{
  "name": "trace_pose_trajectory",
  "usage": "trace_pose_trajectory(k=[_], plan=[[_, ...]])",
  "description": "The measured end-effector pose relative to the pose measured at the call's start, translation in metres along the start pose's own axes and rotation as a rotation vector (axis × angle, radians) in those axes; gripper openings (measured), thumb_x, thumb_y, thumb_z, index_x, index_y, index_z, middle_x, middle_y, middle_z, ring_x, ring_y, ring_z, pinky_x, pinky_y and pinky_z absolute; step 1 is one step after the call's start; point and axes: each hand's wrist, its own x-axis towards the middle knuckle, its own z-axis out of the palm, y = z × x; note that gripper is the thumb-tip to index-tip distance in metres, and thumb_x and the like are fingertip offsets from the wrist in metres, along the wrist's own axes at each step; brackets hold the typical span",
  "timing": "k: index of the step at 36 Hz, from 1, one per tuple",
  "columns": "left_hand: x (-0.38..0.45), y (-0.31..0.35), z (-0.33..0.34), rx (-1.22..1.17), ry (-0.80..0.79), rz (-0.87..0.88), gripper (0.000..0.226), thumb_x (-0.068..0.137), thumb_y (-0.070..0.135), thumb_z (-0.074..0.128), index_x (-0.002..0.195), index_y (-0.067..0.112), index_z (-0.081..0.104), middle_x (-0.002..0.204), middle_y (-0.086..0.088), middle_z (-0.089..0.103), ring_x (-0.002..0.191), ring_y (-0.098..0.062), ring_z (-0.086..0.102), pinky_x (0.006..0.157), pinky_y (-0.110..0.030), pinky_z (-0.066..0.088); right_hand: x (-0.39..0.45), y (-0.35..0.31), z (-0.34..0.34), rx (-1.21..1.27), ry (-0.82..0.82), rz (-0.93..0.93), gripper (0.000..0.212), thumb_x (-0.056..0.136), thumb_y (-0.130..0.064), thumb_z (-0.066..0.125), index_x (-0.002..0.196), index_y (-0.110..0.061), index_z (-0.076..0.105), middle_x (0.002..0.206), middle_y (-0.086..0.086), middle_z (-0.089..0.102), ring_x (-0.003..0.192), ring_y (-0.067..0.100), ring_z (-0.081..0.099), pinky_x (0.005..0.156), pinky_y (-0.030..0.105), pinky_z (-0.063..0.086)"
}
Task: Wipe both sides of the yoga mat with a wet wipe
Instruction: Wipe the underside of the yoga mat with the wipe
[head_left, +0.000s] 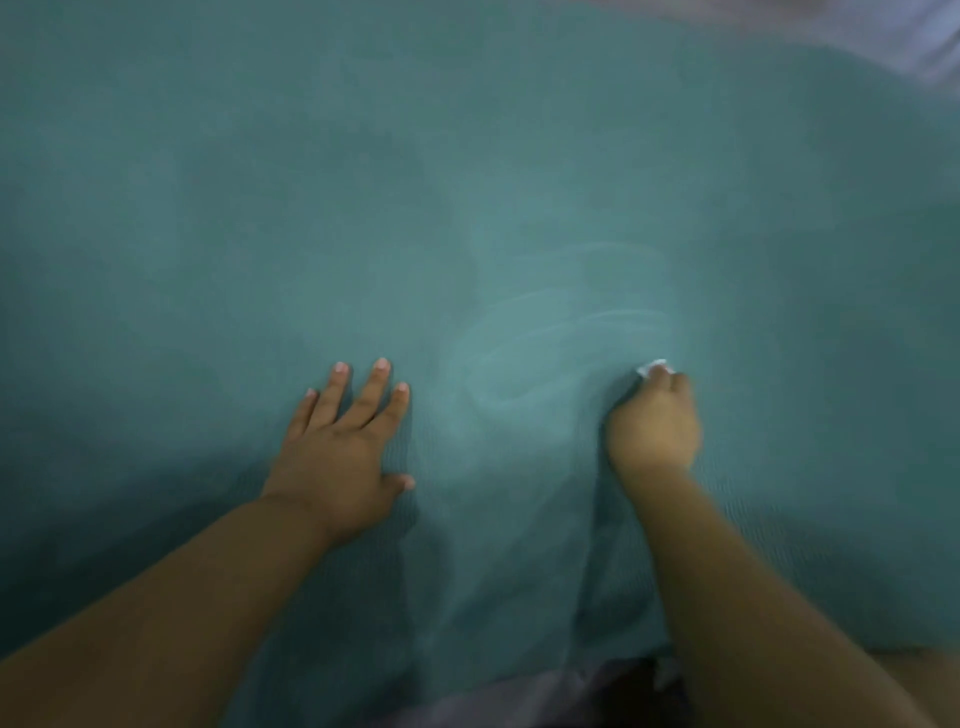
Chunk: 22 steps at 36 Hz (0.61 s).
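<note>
A teal yoga mat fills nearly the whole head view. My left hand lies flat on it with fingers spread and straight, pressing the mat down. My right hand is curled round a small white wet wipe, which sticks out past the fingertips and touches the mat. Pale damp streaks show on the mat just ahead and to the left of the wipe. The view is blurred.
A pale floor or sheet shows beyond the mat's far right edge. At the bottom edge, near my body, lies dark fabric.
</note>
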Motion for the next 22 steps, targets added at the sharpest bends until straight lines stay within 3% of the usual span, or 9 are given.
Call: trace_pose_trajectory(k=[4, 7, 9, 11, 13, 16, 18, 20, 22], plan=[[0.0, 0.0, -0.001, -0.012, -0.018, -0.002, 0.088, 0.089, 0.06, 0.045, 0.148, 0.032, -0.014, 0.152, 0.01, -0.03, 0.143, -0.025, -0.023, 0.116, -0.039, -0.008, -0.067, -0.052, 0.025, 0.052, -0.052, -0.583, 0.048, 0.073, -0.013, 0.033, 0.102, -0.002, 0.07, 0.101, 0.014, 0.069, 0.085, 0.028, 0.069, 0.068, 0.03, 0.055], [0.0, 0.0, -0.003, -0.021, -0.036, -0.003, 0.089, 0.089, 0.059, 0.046, 0.149, 0.032, -0.014, 0.152, 0.01, -0.03, 0.142, -0.025, -0.024, 0.116, -0.039, -0.008, -0.095, -0.045, 0.024, -0.011, -0.217, -1.032, 0.043, 0.077, -0.016, 0.038, 0.105, -0.002, 0.068, 0.1, 0.014, 0.069, 0.079, 0.028, 0.069, 0.059, 0.03, 0.056], [0.0, 0.0, -0.004, -0.023, -0.048, -0.006, 0.088, 0.09, 0.058, 0.046, 0.149, 0.031, -0.014, 0.152, 0.009, -0.03, 0.142, -0.025, -0.024, 0.116, -0.039, -0.009, -0.083, -0.026, 0.01, -0.077, -0.261, -1.201, 0.041, 0.088, -0.023, 0.037, 0.113, -0.005, 0.064, 0.105, 0.013, 0.069, 0.087, 0.027, 0.069, 0.066, 0.031, 0.057], [0.0, 0.0, -0.004, -0.028, -0.053, -0.005, 0.087, 0.09, 0.058, 0.045, 0.149, 0.031, -0.014, 0.152, 0.009, -0.031, 0.142, -0.025, -0.025, 0.116, -0.039, -0.009, -0.05, -0.003, -0.003, -0.116, -0.268, -1.068, 0.045, 0.094, -0.029, 0.032, 0.124, -0.009, 0.059, 0.119, 0.011, 0.064, 0.105, 0.026, 0.064, 0.085, 0.032, 0.051], [0.0, 0.0, -0.003, -0.036, -0.056, -0.004, 0.087, 0.091, 0.057, 0.045, 0.149, 0.031, -0.014, 0.152, 0.009, -0.031, 0.142, -0.025, -0.025, 0.116, -0.039, -0.01, -0.016, 0.025, -0.014, -0.204, -0.202, -0.728, 0.045, 0.093, -0.018, 0.035, 0.136, -0.012, 0.047, 0.134, 0.013, 0.052, 0.119, 0.031, 0.053, 0.099, 0.034, 0.04], [0.0, 0.001, -0.002, -0.032, -0.053, -0.007, 0.087, 0.091, 0.057, 0.044, 0.148, 0.032, -0.015, 0.152, 0.009, -0.031, 0.142, -0.025, -0.026, 0.116, -0.04, -0.01, -0.001, 0.045, -0.024, -0.157, -0.089, -0.145, 0.048, 0.089, -0.001, 0.041, 0.136, -0.01, 0.044, 0.131, 0.018, 0.047, 0.109, 0.039, 0.053, 0.091, 0.042, 0.042], [0.001, 0.0, -0.002, -0.033, -0.051, -0.006, 0.086, 0.091, 0.057, 0.044, 0.148, 0.031, -0.016, 0.152, 0.009, -0.032, 0.141, -0.025, -0.026, 0.116, -0.04, -0.01, -0.021, 0.032, -0.013, -0.065, -0.065, 0.054, 0.042, 0.09, -0.003, 0.039, 0.131, -0.007, 0.046, 0.127, 0.018, 0.048, 0.104, 0.04, 0.055, 0.087, 0.041, 0.042], [0.001, 0.0, -0.002, -0.036, -0.045, -0.002, 0.086, 0.091, 0.057, 0.043, 0.148, 0.031, -0.015, 0.152, 0.009, -0.031, 0.141, -0.025, -0.026, 0.116, -0.04, -0.01, -0.056, 0.009, 0.007, -0.03, -0.04, -0.039, 0.041, 0.09, -0.01, 0.031, 0.126, -0.005, 0.05, 0.125, 0.016, 0.052, 0.102, 0.036, 0.058, 0.083, 0.038, 0.046], [0.001, 0.0, -0.001, -0.041, -0.036, 0.002, 0.086, 0.091, 0.057, 0.044, 0.149, 0.031, -0.013, 0.153, 0.009, -0.029, 0.142, -0.025, -0.025, 0.117, -0.04, -0.01, -0.101, -0.016, 0.02, 0.039, -0.086, -0.383, 0.047, 0.08, -0.015, 0.032, 0.114, -0.004, 0.061, 0.114, 0.014, 0.064, 0.092, 0.03, 0.067, 0.071, 0.034, 0.054]])
